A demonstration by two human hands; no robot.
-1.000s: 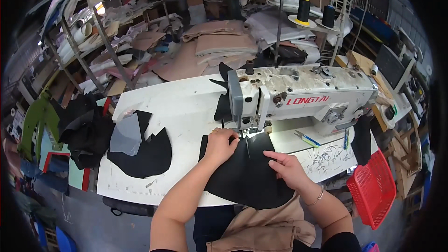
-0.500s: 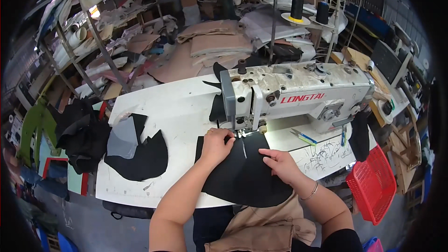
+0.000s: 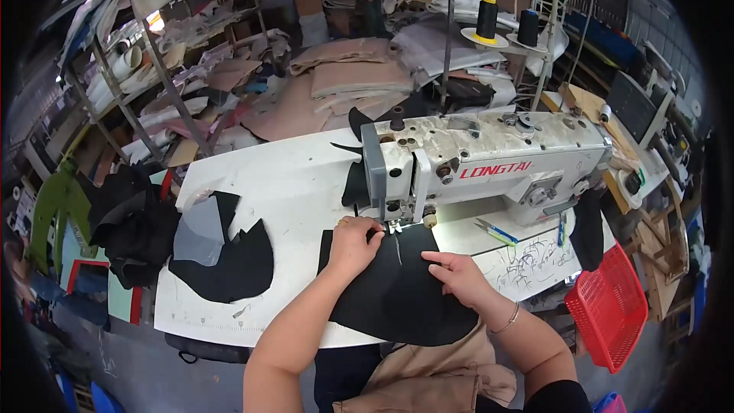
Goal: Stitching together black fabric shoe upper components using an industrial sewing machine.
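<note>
A large black fabric piece (image 3: 397, 306) lies under the needle area of a white sewing machine (image 3: 489, 157), its near edge hanging over the table front. A pale line runs down the fabric from the presser foot (image 3: 394, 226). Close to the left of the foot, my left hand (image 3: 355, 248) has bent fingers on the fabric's far edge; its fingertips are partly hidden. My right hand (image 3: 459, 277) rests on the right side of the fabric, index finger and thumb apart, the other fingers curled. It grips nothing that I can see.
Cut black pieces (image 3: 237, 268) and a grey template-like sheet (image 3: 200, 233) lie on the table's left. Thread snips (image 3: 497, 232) sit beneath the machine arm. A black cloth heap (image 3: 130, 222) is far left; a red basket (image 3: 609, 310) stands at right.
The whole view has shifted slightly. Both hands keep nearly the same places on the fabric, and the fabric shows no clear movement under the foot.
</note>
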